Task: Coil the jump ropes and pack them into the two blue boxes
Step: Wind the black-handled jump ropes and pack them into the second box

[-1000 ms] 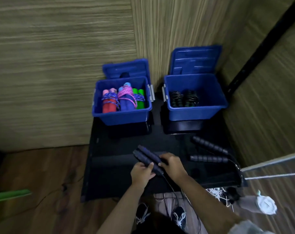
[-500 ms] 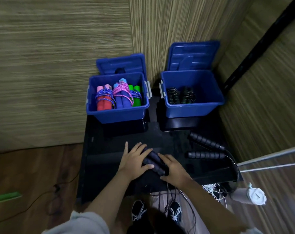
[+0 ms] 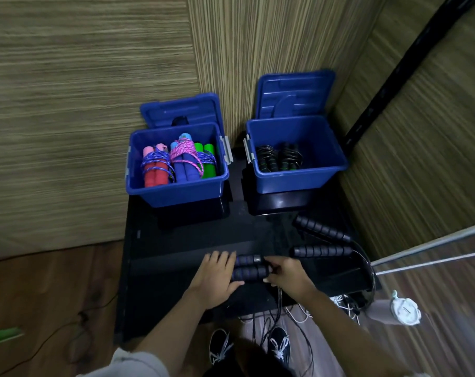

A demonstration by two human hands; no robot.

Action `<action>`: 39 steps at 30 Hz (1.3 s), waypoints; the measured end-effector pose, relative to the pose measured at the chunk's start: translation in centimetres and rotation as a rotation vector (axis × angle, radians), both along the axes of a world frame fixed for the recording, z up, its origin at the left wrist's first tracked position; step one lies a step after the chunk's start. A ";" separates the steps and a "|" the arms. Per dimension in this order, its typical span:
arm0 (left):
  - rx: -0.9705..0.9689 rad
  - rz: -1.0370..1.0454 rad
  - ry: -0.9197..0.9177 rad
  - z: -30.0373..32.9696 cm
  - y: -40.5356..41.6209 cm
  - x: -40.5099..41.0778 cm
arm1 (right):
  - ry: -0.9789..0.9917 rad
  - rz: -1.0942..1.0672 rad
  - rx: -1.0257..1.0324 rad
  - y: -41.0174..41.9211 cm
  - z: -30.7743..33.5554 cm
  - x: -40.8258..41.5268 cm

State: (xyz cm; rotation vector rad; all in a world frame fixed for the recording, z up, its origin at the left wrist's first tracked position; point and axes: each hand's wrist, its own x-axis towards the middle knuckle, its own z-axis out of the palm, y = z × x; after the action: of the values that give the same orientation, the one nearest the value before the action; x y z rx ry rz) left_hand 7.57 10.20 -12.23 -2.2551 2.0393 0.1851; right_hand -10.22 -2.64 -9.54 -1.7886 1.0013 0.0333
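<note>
Around my black table (image 3: 176, 240): woven-textured wall panels (image 3: 81, 104) behind and right of it, wood floor (image 3: 54, 295) to its left, black upright rail (image 3: 394, 77) at its far right corner.

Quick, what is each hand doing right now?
Left hand: open, fingers straight, resting against the paired black handles.
Right hand: fingers curled, gripping the other end of those handles.

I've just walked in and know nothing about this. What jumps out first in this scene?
Two open blue boxes at the back of a black table: the left box holds bright red, blue and green jump ropes, the right box dark ones. At the near edge, the left hand and right hand hold a pair of dark handles together.
</note>
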 end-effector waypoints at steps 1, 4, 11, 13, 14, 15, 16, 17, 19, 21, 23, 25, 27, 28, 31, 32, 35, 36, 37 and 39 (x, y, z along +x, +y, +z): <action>-0.006 -0.014 0.005 0.6 0.1 0.1 | -0.034 -0.028 0.066 -0.2 0.8 0.0; -0.123 -0.032 0.028 2.9 -0.4 0.9 | -0.175 -0.138 0.159 -1.3 3.7 0.6; -0.443 0.280 0.309 15.3 -5.4 2.5 | -0.614 -0.260 0.089 -4.9 14.6 5.0; -0.600 0.409 0.494 19.0 -6.7 2.9 | -0.679 -0.259 0.092 -5.4 17.0 6.1; -0.666 0.479 0.604 20.6 -7.4 3.4 | -0.694 -0.260 0.075 -5.5 17.9 6.6; -0.711 0.522 0.704 22.1 -7.9 3.8 | -0.706 -0.257 0.047 -5.5 18.9 7.1; -0.722 0.543 0.801 23.5 -8.4 4.1 | -0.710 -0.252 0.015 -5.4 19.7 7.5; -0.726 0.545 0.917 24.9 -8.7 4.3 | -0.703 -0.244 -0.013 -5.3 20.3 8.0; -0.725 0.534 1.222 27.0 -9.1 4.4 | -0.666 -0.224 -0.052 -5.0 21.3 8.8; -0.715 0.518 1.466 28.5 -9.3 4.1 | -0.642 -0.186 -0.063 -4.7 22.0 9.5; -0.770 0.500 1.528 28.9 -9.7 3.8 | -0.637 -0.121 -0.074 -4.2 22.3 9.7; -0.871 0.520 1.474 28.6 -10.0 3.7 | -0.633 -0.092 -0.078 -3.7 22.2 9.8; -0.927 0.558 1.433 28.5 -10.2 3.5 | -0.624 -0.081 -0.072 -3.1 22.0 9.9; -0.950 0.575 1.456 28.5 -10.3 3.4 | -0.610 -0.060 -0.075 -2.8 21.9 9.8; -1.035 0.592 1.618 28.8 -10.4 3.6 | -0.592 0.019 -0.071 -1.6 21.9 9.6; -1.041 0.588 1.631 28.8 -10.4 3.8 | -0.593 0.023 -0.084 -1.3 22.0 9.5; -1.076 0.618 1.620 28.8 -10.2 4.3 | -0.556 0.027 -0.211 -1.6 22.2 9.1; -1.108 0.643 1.613 28.8 -10.3 4.7 | -0.530 0.036 -0.254 -1.9 22.3 9.0; -1.139 0.666 1.606 28.7 -10.3 5.2 | -0.509 0.041 -0.272 -2.1 22.4 8.8; -1.179 0.693 1.575 28.8 -10.3 6.2 | -0.472 0.064 -0.264 -2.4 22.6 8.5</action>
State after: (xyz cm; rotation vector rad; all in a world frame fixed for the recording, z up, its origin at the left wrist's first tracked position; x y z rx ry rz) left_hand 13.77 -0.10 16.56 -4.4455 1.5039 1.6228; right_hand -1.77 -5.06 13.09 -1.9407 0.6272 -0.4801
